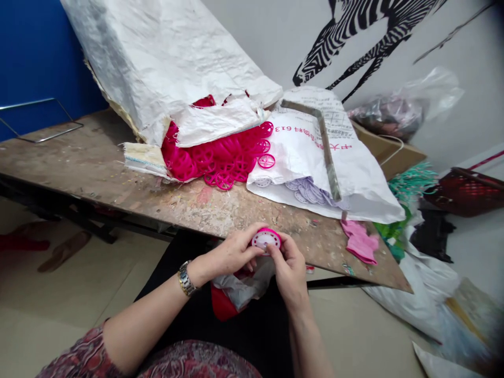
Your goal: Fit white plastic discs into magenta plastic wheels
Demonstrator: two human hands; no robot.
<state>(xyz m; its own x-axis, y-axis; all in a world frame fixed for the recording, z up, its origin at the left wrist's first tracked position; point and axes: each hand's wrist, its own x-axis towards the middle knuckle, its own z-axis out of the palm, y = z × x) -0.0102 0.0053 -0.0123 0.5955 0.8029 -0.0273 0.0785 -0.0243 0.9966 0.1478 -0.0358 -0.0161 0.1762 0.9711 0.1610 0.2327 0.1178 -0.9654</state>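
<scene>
Between both hands, above my lap, is a small round plastic wheel (pixel 266 239) with a pink rim and a pale lilac disc set in it. My left hand (pixel 232 254) is closed on its left edge. My right hand (pixel 289 265) grips the right side, its thumb pressing on the disc's face. Beyond, a heap of pink plastic wheel rings (pixel 224 157) spills from a torn white sack (pixel 165 63) onto the table. Pale lilac discs (pixel 309 190) show at the mouth of a flat white printed bag (pixel 354 168).
The worn wooden table (pixel 189 210) ends just ahead of me. A bent metal bar (pixel 326 149) lies over the printed bag. A pink cloth (pixel 360 241) is at the right corner. A grey plastic bag (pixel 246 286) and something red sit on my lap. Sacks (pixel 421 286) crowd the right floor.
</scene>
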